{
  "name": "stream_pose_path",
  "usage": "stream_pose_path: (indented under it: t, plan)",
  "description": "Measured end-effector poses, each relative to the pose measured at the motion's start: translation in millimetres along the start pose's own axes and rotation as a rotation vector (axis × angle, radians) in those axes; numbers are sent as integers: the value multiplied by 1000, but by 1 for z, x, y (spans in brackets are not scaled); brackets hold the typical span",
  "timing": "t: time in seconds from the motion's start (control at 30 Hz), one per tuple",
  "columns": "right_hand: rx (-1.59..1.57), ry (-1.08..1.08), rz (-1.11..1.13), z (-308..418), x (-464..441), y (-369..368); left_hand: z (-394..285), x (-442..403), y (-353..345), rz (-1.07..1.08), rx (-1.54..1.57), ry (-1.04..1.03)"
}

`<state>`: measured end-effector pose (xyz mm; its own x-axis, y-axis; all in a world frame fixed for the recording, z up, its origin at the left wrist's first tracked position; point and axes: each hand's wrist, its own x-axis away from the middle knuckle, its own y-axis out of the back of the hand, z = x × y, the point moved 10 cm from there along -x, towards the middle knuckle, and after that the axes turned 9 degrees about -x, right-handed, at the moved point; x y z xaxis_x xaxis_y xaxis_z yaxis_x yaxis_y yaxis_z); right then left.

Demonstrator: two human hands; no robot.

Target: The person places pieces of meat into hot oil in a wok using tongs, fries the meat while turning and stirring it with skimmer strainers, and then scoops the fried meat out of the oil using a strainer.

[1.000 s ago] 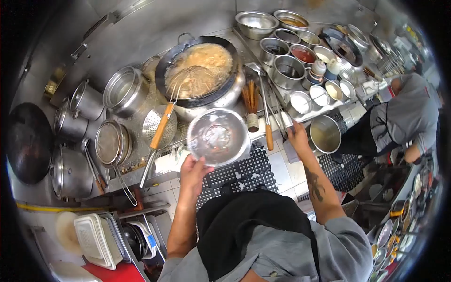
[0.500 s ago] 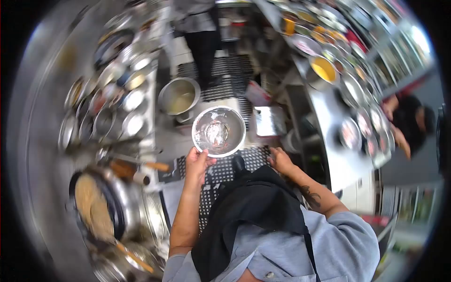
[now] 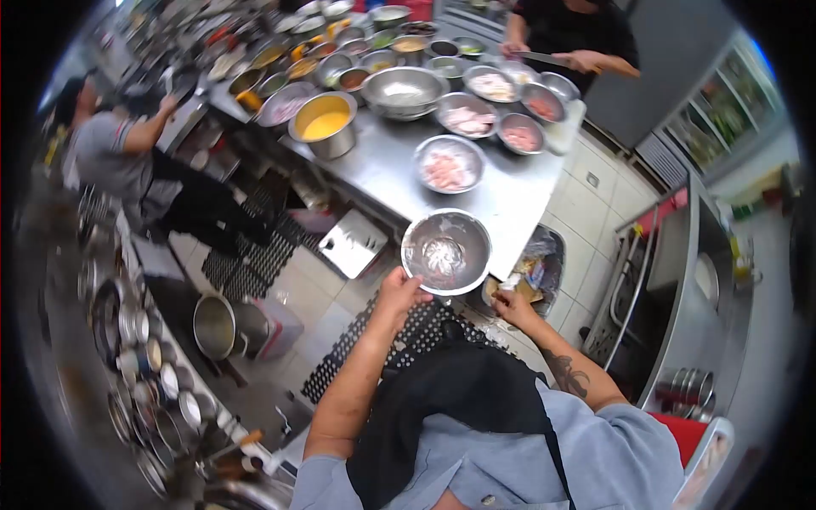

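My left hand point(image 3: 399, 299) grips the near rim of a steel mixing bowl point(image 3: 446, 252), thumb over the edge. The bowl is tilted towards me, with shiny reflections and a few reddish smears inside. It is by the near edge of the steel table point(image 3: 374, 174); whether it touches cannot be made out. My right hand point(image 3: 515, 309) is a little right of the bowl and apart from it, its fingers curled together. Whether anything is in them is hidden. A bin point(image 3: 557, 270) with scraps and wrappers lies just beyond that hand.
On the table stand a bowl of pink meat pieces point(image 3: 448, 164), a pot of yellow liquid point(image 3: 325, 126) and several other bowls. A person in black point(image 3: 586, 38) holds a knife point(image 3: 544, 59) across the table. Another person point(image 3: 127, 144) stands at far left. A pot point(image 3: 214, 325) sits left.
My view and body have turned right, from the aisle to the table's end. The bowl has come along in my left hand, and my right hand is now beside the bin.
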<state>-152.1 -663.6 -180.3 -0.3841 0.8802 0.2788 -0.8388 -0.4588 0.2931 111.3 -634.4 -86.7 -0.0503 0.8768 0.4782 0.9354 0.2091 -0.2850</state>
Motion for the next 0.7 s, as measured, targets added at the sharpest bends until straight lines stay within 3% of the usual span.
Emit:
stream_pose_path:
  t: [0.07, 0.2, 0.33, 0.4, 0.43, 0.5, 0.53, 0.6, 0.7]
  plan:
    - [144, 93, -132, 22, 34, 37, 9, -23, -50, 110, -126, 67]
    - [217, -93, -198, -34, 104, 82, 40, -55, -165, 386, -413, 193]
    - [222, -209, -432, -87, 190, 111, 90, -59, -309, 753, -706, 222]
    - [237, -411, -434, -111, 229, 113, 120, -59, -402, 940, -672, 205]
    - [160, -404, -525, -117, 246, 116, 115, -49, -457, 1012, -646, 167]
    - [142, -422, -585, -131, 268, 115, 62, 14, -561, 1292, -64, 297]
    - [129, -427, -624, -137, 274, 116, 39, 33, -590, 1284, 88, 322]
    - [96, -427, -658, -141, 277, 116, 26, 54, -612, 1254, 59, 332]
    - [95, -424, -549, -129, 254, 116, 24, 70, -587, 1443, -209, 172]
